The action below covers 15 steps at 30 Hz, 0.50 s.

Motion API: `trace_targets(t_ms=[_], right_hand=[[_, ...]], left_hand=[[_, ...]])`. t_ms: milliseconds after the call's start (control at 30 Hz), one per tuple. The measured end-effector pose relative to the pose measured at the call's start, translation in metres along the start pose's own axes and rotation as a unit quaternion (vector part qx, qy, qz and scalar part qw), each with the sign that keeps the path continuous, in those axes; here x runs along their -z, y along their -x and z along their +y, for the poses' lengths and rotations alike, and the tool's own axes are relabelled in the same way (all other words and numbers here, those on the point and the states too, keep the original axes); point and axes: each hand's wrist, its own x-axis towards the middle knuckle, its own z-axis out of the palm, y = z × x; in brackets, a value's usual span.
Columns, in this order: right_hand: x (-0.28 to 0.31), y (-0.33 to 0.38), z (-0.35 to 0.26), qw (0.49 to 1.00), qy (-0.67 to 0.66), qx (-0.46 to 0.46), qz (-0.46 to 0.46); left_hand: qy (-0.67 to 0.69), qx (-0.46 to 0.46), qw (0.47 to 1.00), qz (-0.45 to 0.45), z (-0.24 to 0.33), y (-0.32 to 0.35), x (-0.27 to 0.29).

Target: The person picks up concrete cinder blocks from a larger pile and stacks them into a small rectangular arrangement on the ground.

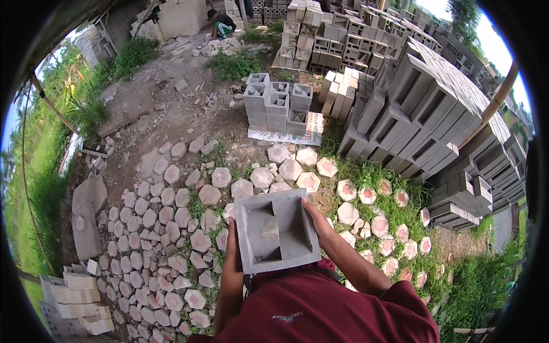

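Observation:
A grey hollow concrete block [278,230] with two cavities is held up in front of my chest, its open side facing up toward me. My left hand [231,230] presses along its left side and my right hand [312,214] grips its right side near the far corner. The fingers of both hands are mostly hidden behind the block. Ahead, a small group of similar grey blocks [277,106] stands stacked in short columns on a printed sheet [269,137] on the ground.
Tall rows of stacked blocks [440,108] rise at the right, beside a slanting pole [496,106]. Hexagonal pavers [200,240] with grass between them cover the ground. Pale blocks [80,294] are piled at the lower left. Far off, a person [223,26] crouches near rubble.

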Motion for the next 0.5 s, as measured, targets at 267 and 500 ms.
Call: trace_targets(t_ms=[267,500], right_hand=[[-0.033,-0.117,-0.155,0.999,0.030,0.032,-0.029],[-0.001,-0.240,-0.222,1.000,-0.015,-0.020,0.011]], left_hand=[[0.067,-0.013,0.997,-0.030,0.077,-0.174,-0.031],[0.000,0.064,0.997,-0.045,0.132,-0.320,-0.081]])
